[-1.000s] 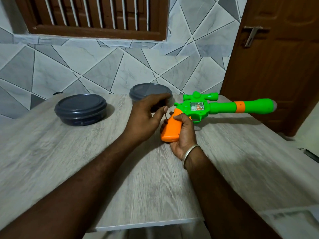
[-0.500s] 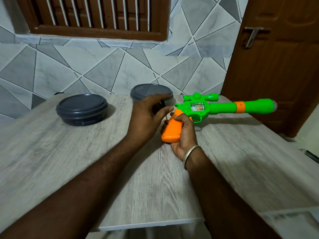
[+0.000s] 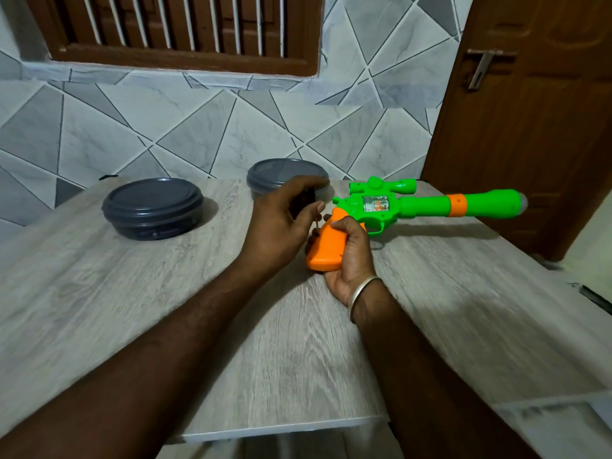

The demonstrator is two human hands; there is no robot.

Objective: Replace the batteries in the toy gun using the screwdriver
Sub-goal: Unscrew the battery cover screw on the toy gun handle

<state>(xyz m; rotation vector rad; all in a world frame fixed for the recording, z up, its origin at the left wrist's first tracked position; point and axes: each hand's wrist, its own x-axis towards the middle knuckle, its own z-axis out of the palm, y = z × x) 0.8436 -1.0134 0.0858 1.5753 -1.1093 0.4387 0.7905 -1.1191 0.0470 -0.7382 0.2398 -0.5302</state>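
The right hand holds the gun by its orange grip, with the fingers curled round the top of the grip and the thumb side hidden behind it. The butt of the grip is low over the desk; I cannot tell whether it touches. The green body and long barrel lie level above the desk and point right, with an orange band near the muzzle and a small scope on top. The left hand is just left of the grip and holds the screwdriver. Its fingers arch over the dark handle and the thumb closes in from below, so they pinch it. The thin shaft runs down from the thumb to the upper left edge of the grip, where the tip seems to meet the plastic; the contact is too small to make out. A metal bangle sits on the right wrist. Two dark grey lidded tubs stand on the desk: the left tub is well apart from the hands, and the far tub is partly hidden behind the left hand. Behind the desk are a tiled wall, a barred window and, at right, a brown door.
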